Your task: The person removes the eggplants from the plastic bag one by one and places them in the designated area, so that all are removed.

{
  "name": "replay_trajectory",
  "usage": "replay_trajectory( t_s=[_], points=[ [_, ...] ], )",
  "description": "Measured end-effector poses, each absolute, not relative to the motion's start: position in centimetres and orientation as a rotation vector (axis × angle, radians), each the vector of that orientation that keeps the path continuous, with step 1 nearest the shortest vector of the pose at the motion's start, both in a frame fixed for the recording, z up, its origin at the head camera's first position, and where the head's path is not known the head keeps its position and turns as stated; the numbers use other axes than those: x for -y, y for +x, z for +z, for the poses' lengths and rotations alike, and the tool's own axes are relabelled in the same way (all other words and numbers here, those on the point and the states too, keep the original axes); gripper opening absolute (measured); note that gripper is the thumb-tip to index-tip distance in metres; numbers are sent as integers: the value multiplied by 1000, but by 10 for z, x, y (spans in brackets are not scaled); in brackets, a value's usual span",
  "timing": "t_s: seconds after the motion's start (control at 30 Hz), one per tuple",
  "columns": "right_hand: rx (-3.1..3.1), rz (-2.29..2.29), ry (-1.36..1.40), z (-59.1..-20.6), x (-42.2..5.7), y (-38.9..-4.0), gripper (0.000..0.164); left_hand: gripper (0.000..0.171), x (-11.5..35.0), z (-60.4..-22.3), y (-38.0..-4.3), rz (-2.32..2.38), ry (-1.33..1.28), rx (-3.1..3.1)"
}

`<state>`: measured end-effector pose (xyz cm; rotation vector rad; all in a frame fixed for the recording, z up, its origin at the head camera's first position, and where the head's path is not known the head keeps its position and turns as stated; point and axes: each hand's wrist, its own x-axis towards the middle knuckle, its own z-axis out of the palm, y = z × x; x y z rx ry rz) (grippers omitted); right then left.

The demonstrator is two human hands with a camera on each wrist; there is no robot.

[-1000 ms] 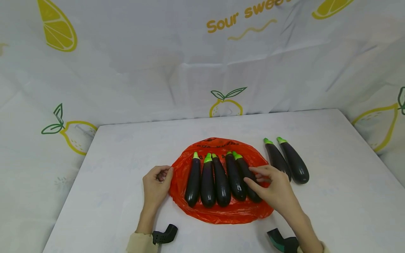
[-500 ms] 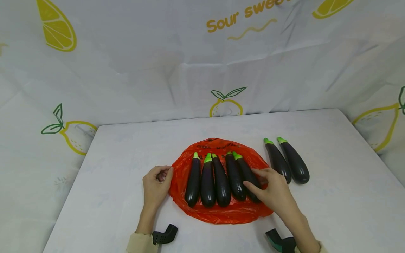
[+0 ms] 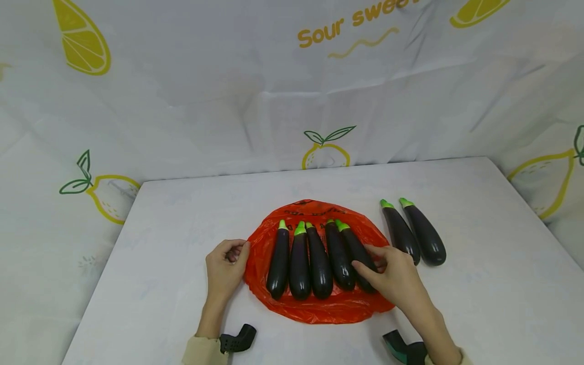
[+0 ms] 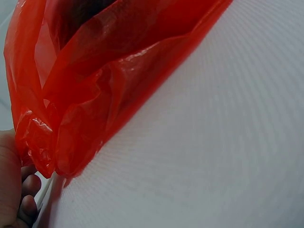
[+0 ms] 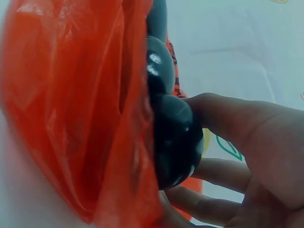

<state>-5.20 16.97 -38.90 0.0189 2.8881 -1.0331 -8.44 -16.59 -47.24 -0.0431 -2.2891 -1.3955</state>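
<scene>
The right wrist view shows the blunt end of the rightmost glossy dark purple eggplant with a bright green cap (image 3: pixel 355 249) between the right hand's (image 3: pixel 396 274) thumb and fingers, behind the raised near side of the crinkled red plastic bag (image 3: pixel 319 312). They appear to pinch it, though the fingertips are partly hidden. Its long axis runs near to far in the open bag, the cap pointing far and slightly left. The left hand (image 3: pixel 226 266) pinches the bag's left edge, fingers curled.
</scene>
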Motion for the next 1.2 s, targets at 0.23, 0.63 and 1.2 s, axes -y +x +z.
replay_trajectory(
  t_s=[0.23,0.63,1.2],
  points=[
    [-2919,-1056,15,-384,-172,-51,50,4,166,-472,-84,-1415,-62,2275],
    [-2962,-1085,-8,-378,-173,-49,46,5,167,-474,-85,-1377,-68,2289],
    [-3027,-1141,-37,-371,-176,-49,42,5,167,-473,-85,-1380,-74,2285]
  ],
)
